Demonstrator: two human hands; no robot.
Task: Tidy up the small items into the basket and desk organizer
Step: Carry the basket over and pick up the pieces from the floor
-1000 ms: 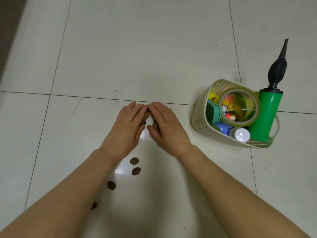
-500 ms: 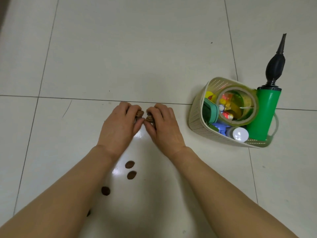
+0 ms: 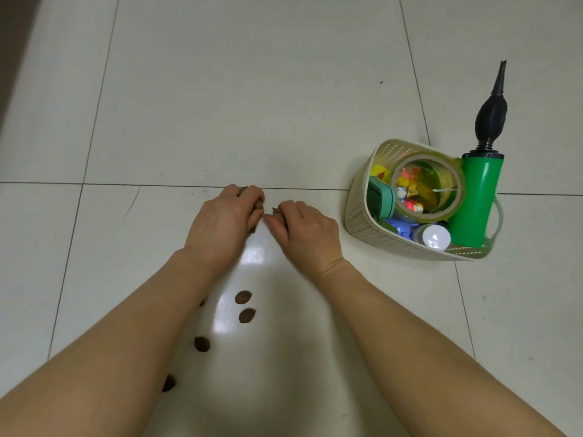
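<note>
Floor level, head view — my hands gather small brown nuts off the tiles while the basket [image 3: 359,222] waits to my right.

My left hand [image 3: 224,228] is curled round several brown nuts [image 3: 259,205], some peeking out past the knuckles; my right hand [image 3: 307,234] pinches another nut [image 3: 278,213] between thumb and fingers — the two hands nearly touch. The basket, already crowded with a tape roll [image 3: 426,187], a green pump [image 3: 473,200] and a bulb [image 3: 437,237], sits just beyond my right hand, so that hand is the nearer carrier. Loose nuts [image 3: 243,297] lie behind the hands, strung out toward me under my left forearm.
</note>
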